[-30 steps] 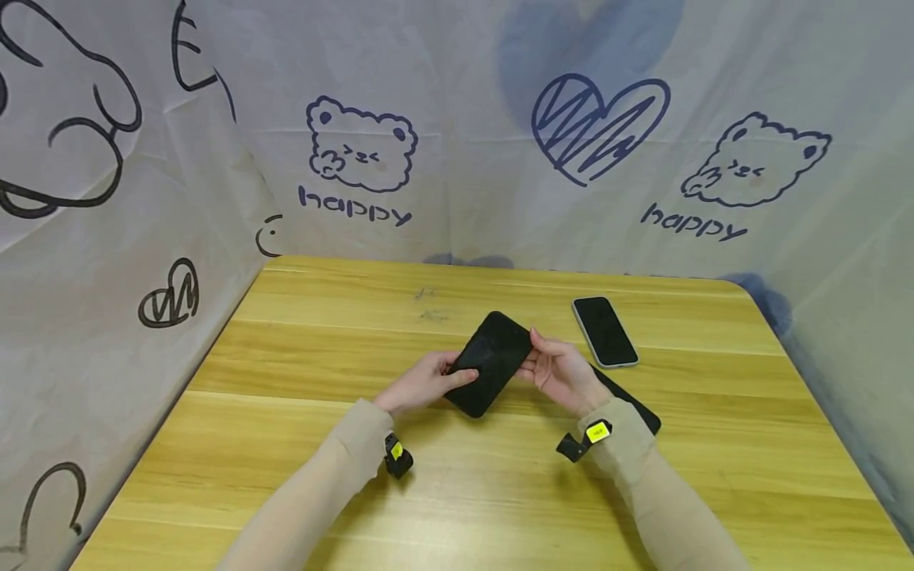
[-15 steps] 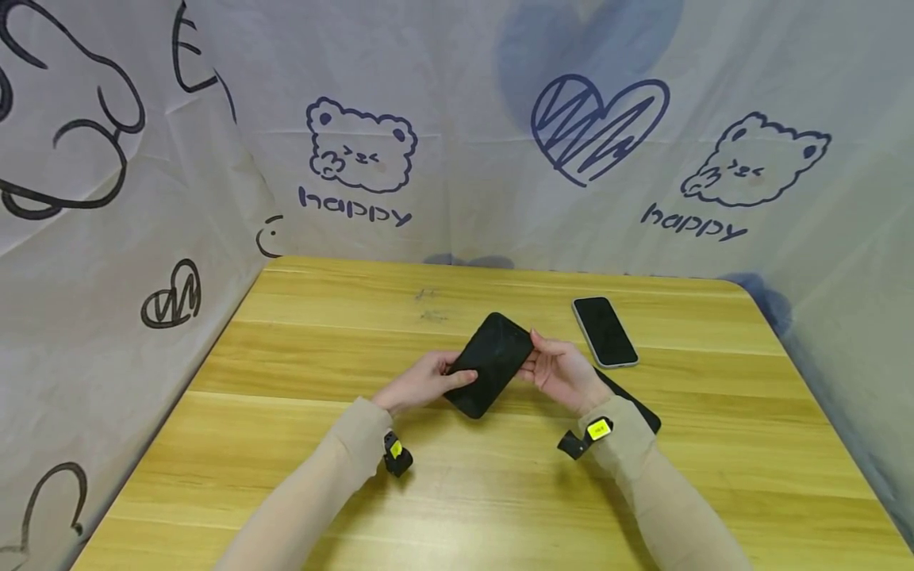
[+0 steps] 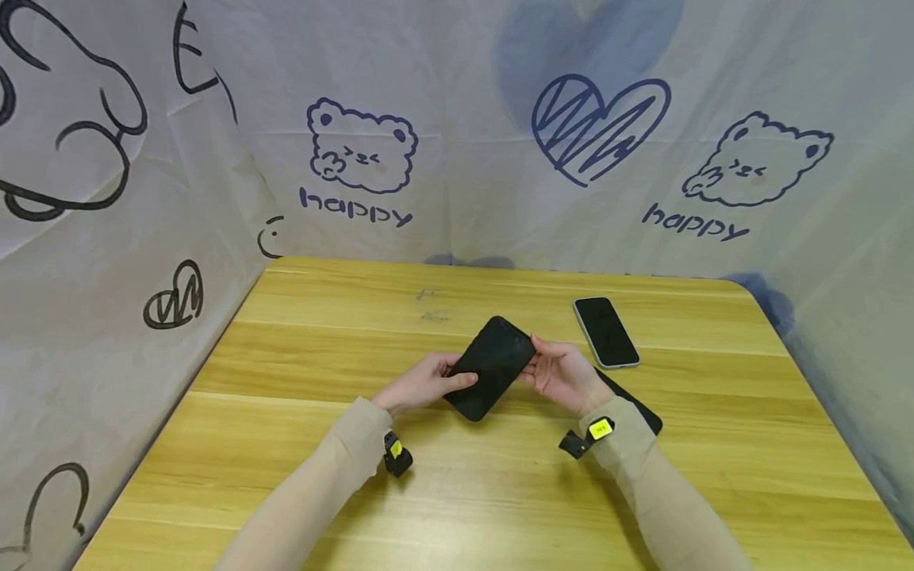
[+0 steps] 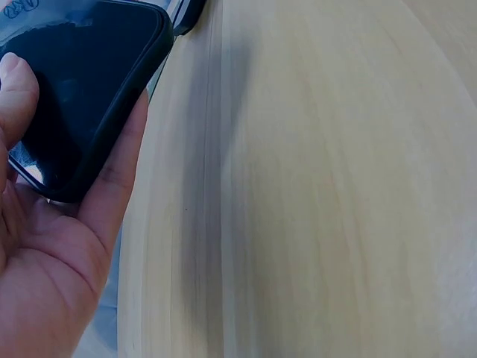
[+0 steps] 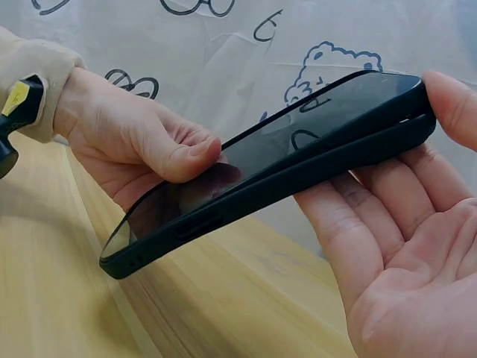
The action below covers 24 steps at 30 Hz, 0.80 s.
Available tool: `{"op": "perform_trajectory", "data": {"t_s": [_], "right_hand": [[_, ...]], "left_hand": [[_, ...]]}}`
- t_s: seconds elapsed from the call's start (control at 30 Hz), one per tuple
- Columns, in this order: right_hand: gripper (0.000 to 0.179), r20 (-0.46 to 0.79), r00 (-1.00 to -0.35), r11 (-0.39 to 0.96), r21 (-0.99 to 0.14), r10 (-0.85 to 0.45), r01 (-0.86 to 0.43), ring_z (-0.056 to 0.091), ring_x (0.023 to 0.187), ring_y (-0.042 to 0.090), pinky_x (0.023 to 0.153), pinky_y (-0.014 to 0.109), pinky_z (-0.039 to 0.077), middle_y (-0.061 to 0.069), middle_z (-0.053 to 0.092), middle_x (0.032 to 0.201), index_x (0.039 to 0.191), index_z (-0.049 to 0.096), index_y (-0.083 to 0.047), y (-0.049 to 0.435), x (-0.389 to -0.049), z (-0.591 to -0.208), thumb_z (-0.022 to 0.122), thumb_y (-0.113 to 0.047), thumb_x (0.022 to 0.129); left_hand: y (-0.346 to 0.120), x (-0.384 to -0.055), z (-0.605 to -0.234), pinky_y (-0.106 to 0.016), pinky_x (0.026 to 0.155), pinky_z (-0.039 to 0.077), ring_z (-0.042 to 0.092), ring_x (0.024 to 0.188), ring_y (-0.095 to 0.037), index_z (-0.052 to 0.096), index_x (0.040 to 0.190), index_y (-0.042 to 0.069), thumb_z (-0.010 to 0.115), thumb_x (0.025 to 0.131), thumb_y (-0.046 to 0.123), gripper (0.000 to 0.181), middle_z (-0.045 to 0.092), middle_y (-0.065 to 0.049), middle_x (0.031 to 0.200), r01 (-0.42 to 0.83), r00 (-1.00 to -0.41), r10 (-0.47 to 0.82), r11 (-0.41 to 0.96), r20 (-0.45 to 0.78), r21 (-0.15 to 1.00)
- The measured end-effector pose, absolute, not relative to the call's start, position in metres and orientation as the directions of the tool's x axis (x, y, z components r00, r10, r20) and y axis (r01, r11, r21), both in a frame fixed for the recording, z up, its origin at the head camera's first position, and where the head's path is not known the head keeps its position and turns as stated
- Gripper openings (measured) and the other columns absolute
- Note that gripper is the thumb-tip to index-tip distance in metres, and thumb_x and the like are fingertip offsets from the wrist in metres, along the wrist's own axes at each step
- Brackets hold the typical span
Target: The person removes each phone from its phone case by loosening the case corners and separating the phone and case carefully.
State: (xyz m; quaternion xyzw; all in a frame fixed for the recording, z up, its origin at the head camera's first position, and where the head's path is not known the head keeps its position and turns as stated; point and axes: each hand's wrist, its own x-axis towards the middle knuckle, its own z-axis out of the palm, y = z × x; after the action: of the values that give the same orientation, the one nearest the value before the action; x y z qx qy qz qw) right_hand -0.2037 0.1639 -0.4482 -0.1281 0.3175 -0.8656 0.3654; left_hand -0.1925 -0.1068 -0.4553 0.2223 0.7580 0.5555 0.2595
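Observation:
Above the table, my left hand (image 3: 421, 385) grips the lower end of a black smartphone (image 3: 493, 369), thumb on the screen and fingers underneath. The phone is tilted. In the right wrist view a black phone case (image 5: 335, 165) is around it; at the right end a narrow gap separates the phone (image 5: 276, 149) from the case, while the left end sits in it. My right hand (image 3: 567, 377) holds this gapped end, thumb at the corner and fingers under the case. In the left wrist view the phone (image 4: 82, 89) is partly cut off by the frame.
A second phone with a light frame (image 3: 607, 331) lies screen up at the back right of the wooden table (image 3: 286, 444). A flat black object (image 3: 631, 404) lies partly hidden under my right forearm. A printed cloth (image 3: 457, 143) hangs behind the table.
The phone and both hands stay almost in place; the phone's upper end has dropped very slightly. The grip of each hand looks the same.

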Motion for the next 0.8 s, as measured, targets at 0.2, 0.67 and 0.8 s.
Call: {"op": "perform_trajectory", "data": {"t_s": [0.2, 0.67, 0.8], "right_hand": [[0.041, -0.011, -0.721, -0.530, -0.669, -0.693, 0.520, 0.074, 0.093, 0.018, 0.084, 0.031, 0.059, 0.006, 0.079, 0.099, 0.101, 0.075, -0.008, 0.1643, -0.2022, -0.4452, 0.036, -0.016, 0.111], [0.036, 0.038, -0.691, -0.553, -0.631, -0.722, 0.543, 0.073, 0.095, 0.017, 0.087, 0.031, 0.058, 0.004, 0.079, 0.100, 0.100, 0.074, -0.010, 0.1649, -0.2042, -0.4500, 0.041, -0.019, 0.110], [0.038, 0.070, -0.695, -0.572, -0.629, -0.716, 0.526, 0.073, 0.094, 0.016, 0.085, 0.031, 0.058, 0.003, 0.079, 0.100, 0.100, 0.073, -0.011, 0.1650, -0.2033, -0.4501, 0.038, -0.020, 0.111]], "left_hand": [[-0.1061, -0.1928, -0.4566, -0.032, 0.091, 0.057, 0.073, 0.098, -0.016, 0.065, 0.127, 0.005, 0.057, 0.104, 0.024, 0.031, 0.075, -0.017, 0.114, 0.037, -0.767, 0.624, 0.279, -0.151, 0.960], [-0.1054, -0.1932, -0.4578, -0.033, 0.095, 0.056, 0.074, 0.100, -0.015, 0.065, 0.127, 0.004, 0.058, 0.104, 0.022, 0.030, 0.075, -0.018, 0.116, 0.025, -0.746, 0.649, 0.249, -0.147, 0.968], [-0.1039, -0.1928, -0.4583, -0.034, 0.097, 0.055, 0.074, 0.101, -0.015, 0.064, 0.129, 0.003, 0.057, 0.104, 0.022, 0.032, 0.074, -0.019, 0.118, 0.015, -0.736, 0.661, 0.233, -0.147, 0.972]]}}
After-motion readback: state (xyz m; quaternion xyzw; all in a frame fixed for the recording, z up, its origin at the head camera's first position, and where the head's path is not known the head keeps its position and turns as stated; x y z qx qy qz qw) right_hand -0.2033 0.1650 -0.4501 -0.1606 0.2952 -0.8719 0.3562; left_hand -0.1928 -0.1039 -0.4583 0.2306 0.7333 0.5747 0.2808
